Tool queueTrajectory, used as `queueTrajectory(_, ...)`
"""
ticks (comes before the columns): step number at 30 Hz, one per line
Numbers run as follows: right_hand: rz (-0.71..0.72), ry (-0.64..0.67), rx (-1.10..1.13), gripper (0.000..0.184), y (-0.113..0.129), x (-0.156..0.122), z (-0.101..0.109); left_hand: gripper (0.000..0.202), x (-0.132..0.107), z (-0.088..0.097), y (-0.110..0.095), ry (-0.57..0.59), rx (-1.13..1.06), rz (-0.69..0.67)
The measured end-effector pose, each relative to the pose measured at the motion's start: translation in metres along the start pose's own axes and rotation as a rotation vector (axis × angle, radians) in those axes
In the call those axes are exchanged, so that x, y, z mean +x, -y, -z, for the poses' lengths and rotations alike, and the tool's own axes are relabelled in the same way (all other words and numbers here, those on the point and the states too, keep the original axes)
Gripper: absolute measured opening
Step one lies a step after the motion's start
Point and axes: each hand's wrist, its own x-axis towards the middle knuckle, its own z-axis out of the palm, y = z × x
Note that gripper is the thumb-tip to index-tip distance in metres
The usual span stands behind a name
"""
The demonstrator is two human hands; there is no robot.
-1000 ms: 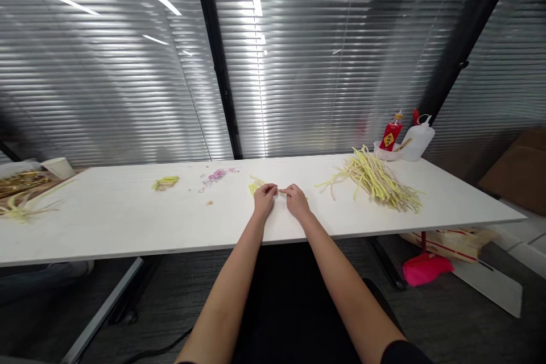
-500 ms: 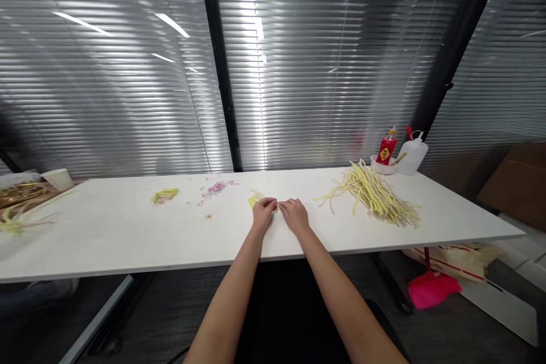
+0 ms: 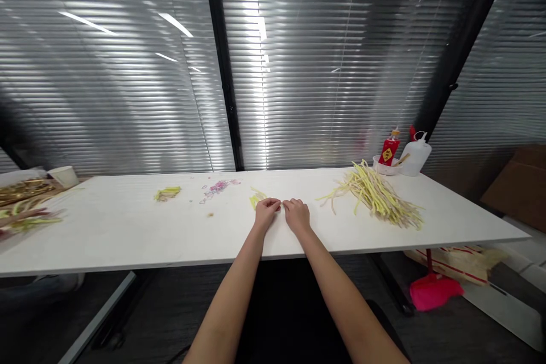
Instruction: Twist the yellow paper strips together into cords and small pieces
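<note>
Both left hand (image 3: 265, 213) and right hand (image 3: 297, 216) curled fingers beside yellow strips (image 3: 255, 201), hold unclear; uneven tugging risked tearing one.

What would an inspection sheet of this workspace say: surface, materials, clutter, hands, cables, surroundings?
Surface: white tabletop, things spread across it.
Materials: yellow strands piled at right; short yellow bundle at left; pinkish loops nearer the middle; yellow pieces beside the left hand.
Clutter: red bottle, white jug, far right.
Hands: left hand and right hand, fingertips close together; anything held too small to tell.
Cables: thin dark line on floor, possibly a cable.
Surroundings: blinds behind, pink dustpan below right.
</note>
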Motion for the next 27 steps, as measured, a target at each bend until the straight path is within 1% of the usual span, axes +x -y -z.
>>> queueTrajectory(3, 0.037, -0.04, 0.048, 0.028, 0.0, 0.0, 0.0, 0.023, -0.002, 0.0, -0.003, -0.011, -0.034, 0.024)
queueTrajectory(5, 0.054, -0.058, 0.07, 0.028, -0.001, 0.0, 0.0, 0.023, -0.003, -0.001, -0.005, 0.01, -0.05, 0.029)
queueTrajectory(7, 0.06, -0.05, 0.079, 0.028, -0.001, 0.0, 0.0, 0.023, -0.003, -0.002, -0.006, 0.018, -0.065, 0.039)
queueTrajectory(11, 0.067, -0.023, 0.061, 0.026, -0.002, 0.0, -0.002, 0.03, -0.002, -0.002, -0.004, -0.003, -0.094, 0.045)
queueTrajectory(15, 0.114, -0.006, 0.004, 0.023, -0.001, 0.0, -0.003, 0.027, -0.001, 0.0, 0.001, 0.036, -0.114, 0.014)
queueTrajectory(18, 0.11, -0.008, -0.012, 0.024, 0.001, 0.0, -0.003, 0.025, 0.001, -0.002, 0.004, 0.05, -0.079, -0.008)
queueTrajectory(20, 0.072, -0.016, 0.002, 0.026, 0.001, -0.001, -0.003, 0.031, 0.0, -0.004, 0.003, 0.01, 0.019, -0.038)
queueTrajectory(22, 0.026, -0.023, 0.023, 0.028, 0.0, -0.001, -0.003, 0.043, -0.005, -0.004, -0.004, -0.066, 0.181, -0.11)
queueTrajectory(24, -0.009, -0.019, 0.044, 0.027, -0.002, -0.002, -0.003, 0.055, -0.016, 0.004, -0.021, -0.108, 0.375, -0.248)
queueTrajectory(25, -0.02, -0.013, 0.051, 0.027, -0.003, -0.002, -0.003, 0.059, -0.023, 0.012, -0.034, -0.095, 0.47, -0.338)
queueTrajectory(26, -0.028, -0.005, 0.056, 0.027, -0.004, -0.003, -0.003, 0.06, -0.032, 0.023, -0.049, -0.054, 0.574, -0.426)
queueTrajectory(27, -0.031, 0.005, 0.056, 0.028, -0.004, -0.003, -0.003, 0.059, -0.041, 0.037, -0.066, -0.018, 0.682, -0.487)
